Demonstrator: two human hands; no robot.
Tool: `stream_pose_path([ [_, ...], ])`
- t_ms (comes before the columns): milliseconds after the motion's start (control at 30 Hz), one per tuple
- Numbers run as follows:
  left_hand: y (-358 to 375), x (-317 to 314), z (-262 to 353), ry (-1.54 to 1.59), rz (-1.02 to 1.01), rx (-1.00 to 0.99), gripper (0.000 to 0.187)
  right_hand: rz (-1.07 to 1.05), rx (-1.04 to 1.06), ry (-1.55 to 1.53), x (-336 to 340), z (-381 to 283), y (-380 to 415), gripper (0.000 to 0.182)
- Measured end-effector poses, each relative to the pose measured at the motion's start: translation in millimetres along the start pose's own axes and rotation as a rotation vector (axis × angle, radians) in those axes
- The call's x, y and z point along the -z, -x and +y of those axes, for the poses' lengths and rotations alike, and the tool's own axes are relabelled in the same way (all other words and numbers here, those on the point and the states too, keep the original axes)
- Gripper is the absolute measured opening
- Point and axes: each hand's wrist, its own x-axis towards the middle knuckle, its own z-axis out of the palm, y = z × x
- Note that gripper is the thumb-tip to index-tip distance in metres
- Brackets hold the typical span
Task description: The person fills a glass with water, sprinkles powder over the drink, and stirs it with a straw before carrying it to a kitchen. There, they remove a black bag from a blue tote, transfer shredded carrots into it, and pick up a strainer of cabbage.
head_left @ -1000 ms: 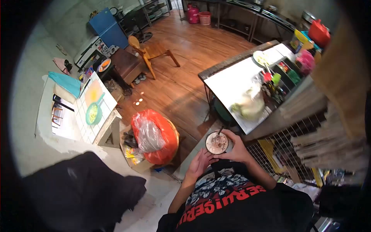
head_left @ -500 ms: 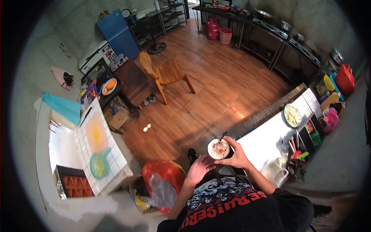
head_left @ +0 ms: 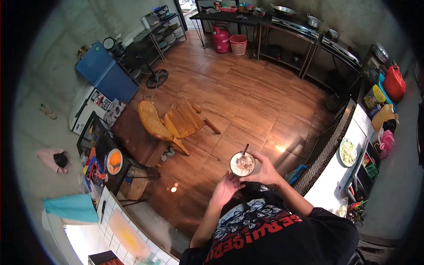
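A round glass of a pale, frothy drink with brown topping [head_left: 242, 164] and a dark straw is held in front of my body. My right hand [head_left: 263, 171] is wrapped round its right side. Under its lower left edge is my left hand [head_left: 227, 190], palm up, with fingers spread and fingertips at the base of the glass. Whether those fingertips bear any of its weight is not clear.
A wooden chair [head_left: 182, 120] stands ahead on the tiled floor. On the right, a white counter [head_left: 324, 176] bears a plate of chopped greens [head_left: 347, 153]. A cutting board [head_left: 129, 235] lies on the left tiled counter. A blue fridge [head_left: 107, 73] is further back.
The view has moved forward into the room; the chair appears nearer and the red bag at the left has left the view. The glass is still held and appears slightly further left and higher.
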Motion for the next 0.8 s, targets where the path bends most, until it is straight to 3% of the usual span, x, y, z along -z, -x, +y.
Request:
stream_pose_path([
  [67, -37, -2, 33, -0.053, 0.003, -0.005, 0.048, -0.009, -0.019, -0.033, 11, 3, -47, 0.087],
  [100, -62, 2, 49, -0.025, 0.008, -0.022, 0.049, 0.026, 0.021, -0.107, 15, 36, -72, 0.087],
  [200, -137, 7, 95, -0.003, 0.034, -0.042, 0.051, 0.008, 0.092, 0.009, 45, 37, -152, 0.087],
  [267, -180, 11, 123, -0.051, 0.065, -0.074, 0.05, 0.004, 0.024, -0.093, 59, 45, -197, 0.087],
  [333, -229, 10, 157, -0.03, -0.014, -0.095, 0.047, -0.07, 0.112, 0.12, 86, 47, -257, 0.088],
  [400, -265, 3, 182, 0.178, -0.045, -0.127, 0.046, -0.085, 0.089, 0.049, 102, 58, -305, 0.088],
  [467, -301, 7, 207, 0.058, -0.118, -0.183, 0.047, -0.09, 0.098, 0.023, 117, 51, -355, 0.086],
  [567, -359, 1, 265, 0.07, -0.081, -0.187, 0.045, -0.111, 0.144, 0.025, 132, 48, -444, 0.085],
  [633, -402, -2, 297, 0.074, 0.067, -0.152, 0.044, -0.129, 0.154, 0.032, 149, 58, -496, 0.085],
  [733, -461, 7, 341, 0.058, 0.054, -0.2, 0.048, -0.137, 0.095, -0.045, 163, 82, -569, 0.085],
  [800, -499, 14, 379, 0.077, 0.02, -0.209, 0.043, -0.15, 0.16, 0.011, 170, 91, -625, 0.084],
])
